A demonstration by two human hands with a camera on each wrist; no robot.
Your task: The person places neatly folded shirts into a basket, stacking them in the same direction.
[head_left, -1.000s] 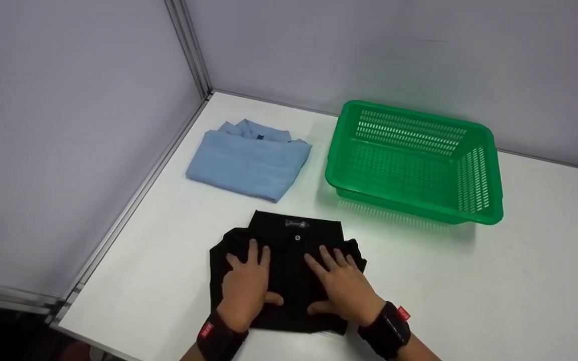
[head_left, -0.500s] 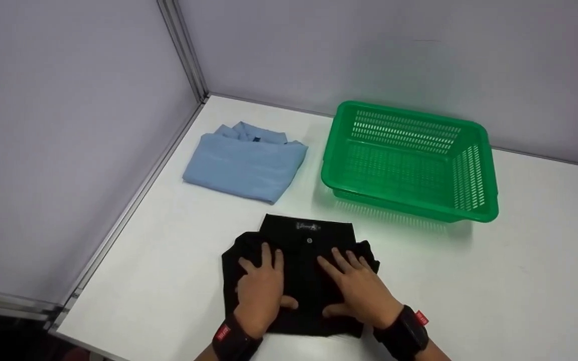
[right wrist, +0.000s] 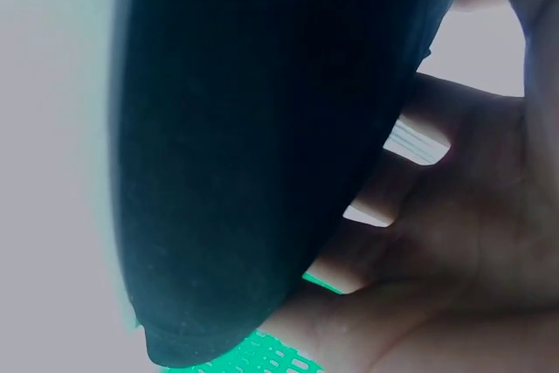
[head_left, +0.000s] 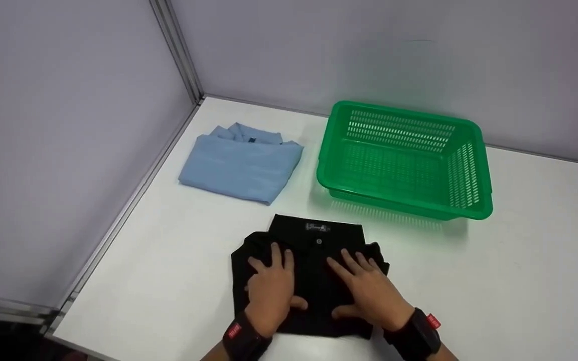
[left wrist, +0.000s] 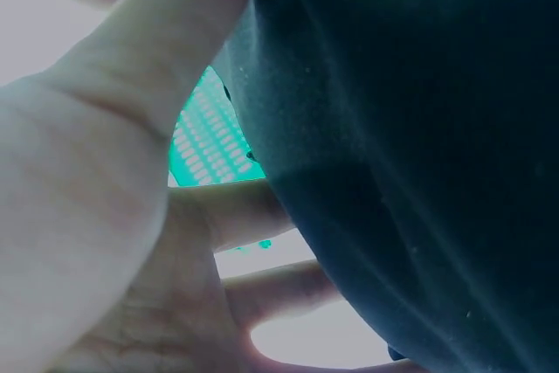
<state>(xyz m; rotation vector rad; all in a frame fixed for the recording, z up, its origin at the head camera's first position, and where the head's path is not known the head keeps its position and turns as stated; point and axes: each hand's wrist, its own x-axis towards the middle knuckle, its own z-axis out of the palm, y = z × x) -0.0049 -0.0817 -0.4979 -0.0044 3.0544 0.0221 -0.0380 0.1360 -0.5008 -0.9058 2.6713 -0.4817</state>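
A black folded shirt (head_left: 314,281) lies at the front of the white table, its collar with a label and button toward the back. My left hand (head_left: 271,291) rests on its left half with fingers spread. On its right half my right hand (head_left: 372,293) lies the same way, thumb pointing inward. The left wrist view shows the dark cloth (left wrist: 419,146) against the fingertips and the palm (left wrist: 79,189) beside it. In the right wrist view the fingers (right wrist: 437,111) meet the cloth (right wrist: 253,146) along its edge.
A light blue folded shirt (head_left: 241,168) lies at the back left of the table (head_left: 168,260). Right of it stands a green plastic basket (head_left: 404,203) with slotted walls. Grey wall panels (head_left: 83,125) border the table's left and back sides.
The black shirt and both hands have shifted right in the head view, while the blue shirt and basket have drifted slightly left. Both hands keep the same spread pose on the cloth.
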